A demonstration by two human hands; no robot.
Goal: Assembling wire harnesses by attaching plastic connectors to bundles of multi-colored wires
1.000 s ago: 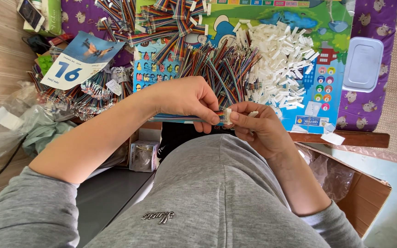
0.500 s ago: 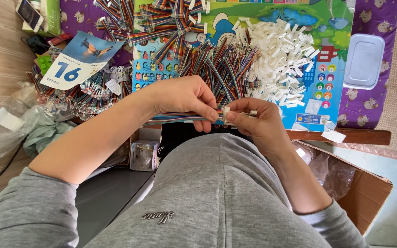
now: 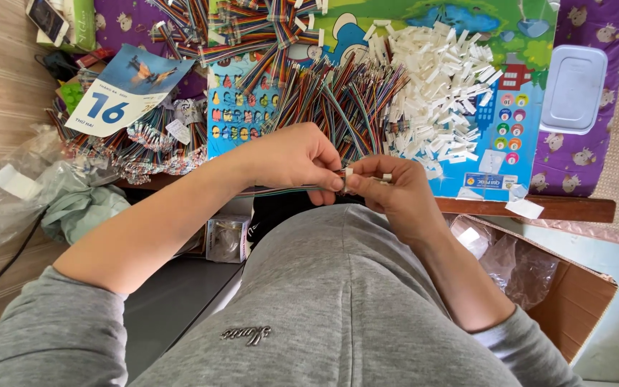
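both hands have barely shifted since a moment ago, only closing up over the lap by the desk (image 3: 539, 209) edge. from the head view, the left hand (image 3: 291, 159) pinches the coloured ribbon wires (image 3: 281, 190) while the right hand (image 3: 388, 190) pinches a small white connector (image 3: 349, 173) at their tip; seating them looks like the step in hand, needing a straight, aligned push.

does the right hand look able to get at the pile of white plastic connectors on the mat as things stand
Probably yes. The pile of small white plastic connectors lies open on the mat just beyond the right hand, with nothing between them. But that hand is pinching a white connector against the left hand and its striped wires, so it would have to let go.
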